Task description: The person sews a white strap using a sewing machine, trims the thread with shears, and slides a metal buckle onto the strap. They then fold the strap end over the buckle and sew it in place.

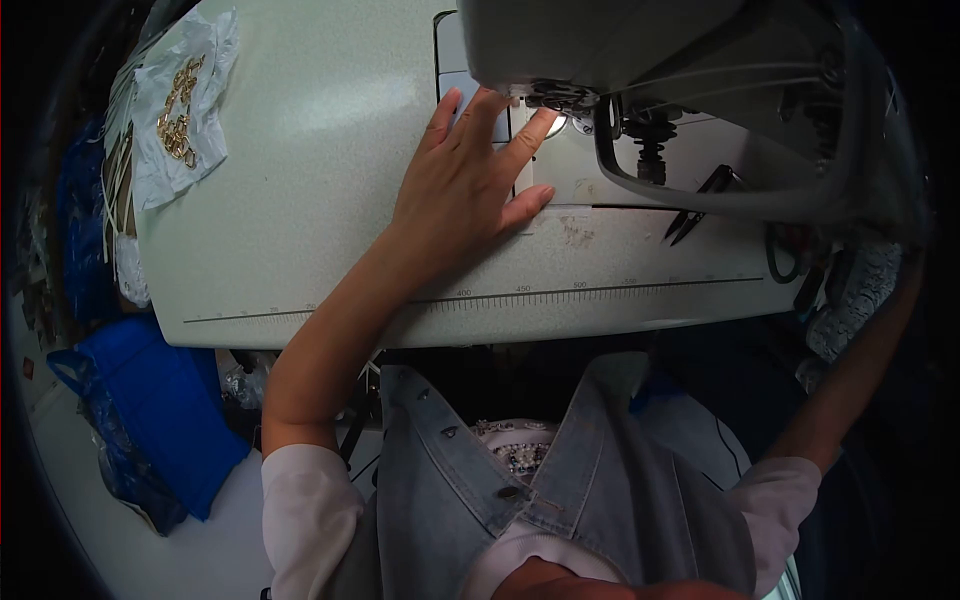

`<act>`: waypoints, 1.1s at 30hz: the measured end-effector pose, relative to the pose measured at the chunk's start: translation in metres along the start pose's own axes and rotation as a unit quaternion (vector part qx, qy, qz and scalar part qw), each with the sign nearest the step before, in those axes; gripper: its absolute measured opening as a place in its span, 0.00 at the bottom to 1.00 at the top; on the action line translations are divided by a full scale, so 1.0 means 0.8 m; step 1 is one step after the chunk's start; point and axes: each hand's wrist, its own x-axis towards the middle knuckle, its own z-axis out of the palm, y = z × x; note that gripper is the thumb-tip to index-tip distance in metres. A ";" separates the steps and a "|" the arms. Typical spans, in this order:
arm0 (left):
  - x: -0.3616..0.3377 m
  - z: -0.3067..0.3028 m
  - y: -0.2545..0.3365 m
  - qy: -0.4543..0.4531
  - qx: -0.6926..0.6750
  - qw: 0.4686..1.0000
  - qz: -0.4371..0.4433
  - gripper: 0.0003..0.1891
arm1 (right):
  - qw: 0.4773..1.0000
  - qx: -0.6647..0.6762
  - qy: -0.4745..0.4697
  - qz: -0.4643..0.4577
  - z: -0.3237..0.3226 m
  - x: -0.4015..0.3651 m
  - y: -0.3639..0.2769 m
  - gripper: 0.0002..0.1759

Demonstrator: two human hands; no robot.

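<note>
My left hand [462, 175] lies on the bed of a sewing machine [560, 40], its fingers spread and stretched out. The index fingertip is beside the lit needle area under the machine head, and the thumb rests on the pale plate [580, 188] closer to me. Nothing shows in its grasp, though the machine head partly covers the fingertips. On the right, my right forearm reaches outward past the table edge; the hand itself is lost in the dark behind the machine. Black thread snips [698, 207] lie on the table right of my left hand.
Gold-coloured metal links [178, 125] lie on crumpled white paper [212, 140] at the table's left. A printed ruler scale [465, 299] runs along the front of the white table [300, 220]. A blue bag [160, 400] stands below left. Dark scissor-like handles [785, 255] sit at the right edge.
</note>
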 end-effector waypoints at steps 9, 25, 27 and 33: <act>0.002 0.001 -0.002 0.013 0.006 1.000 0.005 0.31 | 0.999 -0.034 -0.004 0.007 0.017 0.013 -0.027 0.21; 0.002 -0.006 0.001 0.004 -0.011 1.000 -0.001 0.30 | 0.998 -0.062 0.005 0.023 0.033 0.003 -0.039 0.22; 0.000 -0.004 0.000 0.009 -0.012 1.000 0.000 0.30 | 0.998 -0.063 0.005 0.028 0.035 0.000 -0.039 0.22; 0.003 -0.004 0.000 -0.001 -0.022 1.000 -0.005 0.30 | 0.997 -0.067 0.010 0.039 0.035 -0.007 -0.042 0.22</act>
